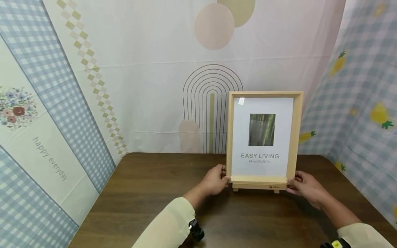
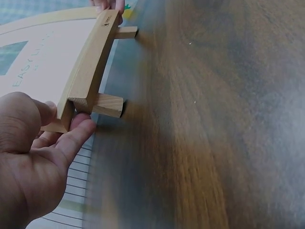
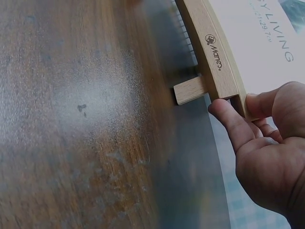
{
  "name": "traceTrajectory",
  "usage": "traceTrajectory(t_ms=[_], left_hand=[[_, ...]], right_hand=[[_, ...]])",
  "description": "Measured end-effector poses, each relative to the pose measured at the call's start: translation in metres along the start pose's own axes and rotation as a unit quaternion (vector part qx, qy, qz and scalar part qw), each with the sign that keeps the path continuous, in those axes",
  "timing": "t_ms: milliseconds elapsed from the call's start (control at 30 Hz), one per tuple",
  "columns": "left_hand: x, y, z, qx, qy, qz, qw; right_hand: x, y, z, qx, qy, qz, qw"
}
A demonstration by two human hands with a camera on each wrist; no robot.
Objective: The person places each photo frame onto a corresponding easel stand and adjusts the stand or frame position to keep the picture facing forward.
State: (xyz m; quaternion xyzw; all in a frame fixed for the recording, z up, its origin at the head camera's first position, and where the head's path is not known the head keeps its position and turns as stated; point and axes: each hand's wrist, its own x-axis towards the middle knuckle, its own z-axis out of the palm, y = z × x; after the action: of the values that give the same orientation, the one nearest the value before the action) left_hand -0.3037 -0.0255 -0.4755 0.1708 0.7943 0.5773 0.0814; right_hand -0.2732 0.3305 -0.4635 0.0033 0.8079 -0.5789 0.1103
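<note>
A light wooden picture frame (image 1: 298,131) stands upright on the ledge of a small wooden easel (image 1: 258,186), at the right of the table in the head view. Its white insert reads EASY LIVING below a dark green picture. My left hand (image 1: 214,179) grips the frame's lower left corner, thumb in front and fingers behind. At the lower right corner, my right hand (image 1: 305,187) pinches the frame the same way. The right wrist view shows one right fingertip (image 3: 220,106) touching the end of the easel ledge (image 3: 217,64). Two short easel feet (image 2: 108,105) stick out below.
The brown wooden table (image 1: 149,193) extends left and in front of the easel. Behind it hangs a pale printed cloth (image 1: 149,103), with a blue checked cloth (image 1: 366,144) at the right. A black wrist device (image 1: 196,230) sits at the left sleeve.
</note>
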Motion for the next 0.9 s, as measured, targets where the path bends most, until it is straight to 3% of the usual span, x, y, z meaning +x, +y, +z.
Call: traceTrajectory(t_ms=[900], left_hand=[[-0.008,-0.005,-0.018,-0.008,-0.003,-0.008,0.9999]], right_hand=[[0.001,-0.008,0.018,0.014,-0.008,-0.002,0.9999]])
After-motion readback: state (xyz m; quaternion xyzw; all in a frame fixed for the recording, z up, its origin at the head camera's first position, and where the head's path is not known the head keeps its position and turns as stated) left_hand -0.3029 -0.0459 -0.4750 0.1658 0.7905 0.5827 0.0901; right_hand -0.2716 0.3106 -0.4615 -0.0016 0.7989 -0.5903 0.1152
